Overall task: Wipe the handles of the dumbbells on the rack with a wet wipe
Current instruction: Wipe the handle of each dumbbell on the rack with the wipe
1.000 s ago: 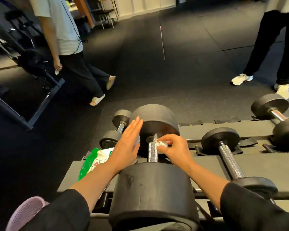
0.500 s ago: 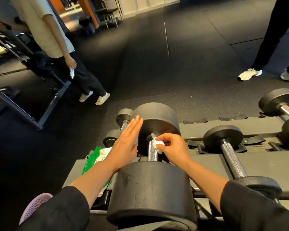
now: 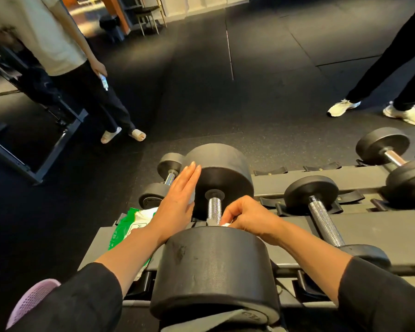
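The right hand (image 3: 247, 218) has slid down the knurled handle (image 3: 214, 210) toward the near head, fingers pinching the wet wipe (image 3: 225, 224). The left hand (image 3: 177, 204) stays flat against the far head. The rack (image 3: 345, 226) holds four dumbbells; one wipe pack (image 3: 130, 226).

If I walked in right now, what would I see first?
You would see the big black dumbbell on the rack, right in the middle. The right hand pinches a white wet wipe at the near end of its shiny handle, and the left hand lies flat against the far weight. A green pack of wipes sits on the rack to the left.
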{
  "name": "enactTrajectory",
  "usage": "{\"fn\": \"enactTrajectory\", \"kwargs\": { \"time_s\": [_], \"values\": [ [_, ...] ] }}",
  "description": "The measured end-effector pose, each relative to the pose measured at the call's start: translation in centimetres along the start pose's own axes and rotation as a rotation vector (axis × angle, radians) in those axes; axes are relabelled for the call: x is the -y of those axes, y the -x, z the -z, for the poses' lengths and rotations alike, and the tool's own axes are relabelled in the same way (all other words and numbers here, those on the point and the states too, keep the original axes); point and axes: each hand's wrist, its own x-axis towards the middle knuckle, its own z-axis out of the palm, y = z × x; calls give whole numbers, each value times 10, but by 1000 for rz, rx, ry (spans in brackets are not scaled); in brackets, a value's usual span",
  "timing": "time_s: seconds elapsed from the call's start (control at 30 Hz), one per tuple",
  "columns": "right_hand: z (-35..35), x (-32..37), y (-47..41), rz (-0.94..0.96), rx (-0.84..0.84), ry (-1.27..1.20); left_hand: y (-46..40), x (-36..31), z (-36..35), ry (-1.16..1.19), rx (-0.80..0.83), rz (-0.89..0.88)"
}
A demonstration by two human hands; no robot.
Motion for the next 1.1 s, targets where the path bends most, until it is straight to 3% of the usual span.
{"fn": "enactTrajectory", "kwargs": {
  "time_s": [0.1,0.17,0.23,0.37,0.57,0.73,0.8,0.93,1.0,1.1],
  "values": [
    [1,13,-11,44,-182,36,0,0,0,10,-6,6],
    [1,20,-23,129,-377,200,0,1,-1,34,-7,17],
    [-4,25,-32,190,-427,428,1,2,-2,70,-7,23],
    [-12,30,-36,184,-392,646,4,3,-3,167,-19,3],
    [-12,38,-19,69,-141,542,6,21,-5,227,-27,-72],
    [-19,57,-13,-24,33,594,7,39,-9,280,-42,-164],
    [-23,65,-17,-41,-14,643,10,45,-11,337,-63,-178],
    [-36,73,-37,23,-314,798,16,58,-17,428,-82,-152],
    [-41,72,-45,40,-282,924,17,66,-23,440,-91,-139],
    [-41,70,-44,-46,-79,1085,19,77,-32,482,-105,-115]
  ]
}}
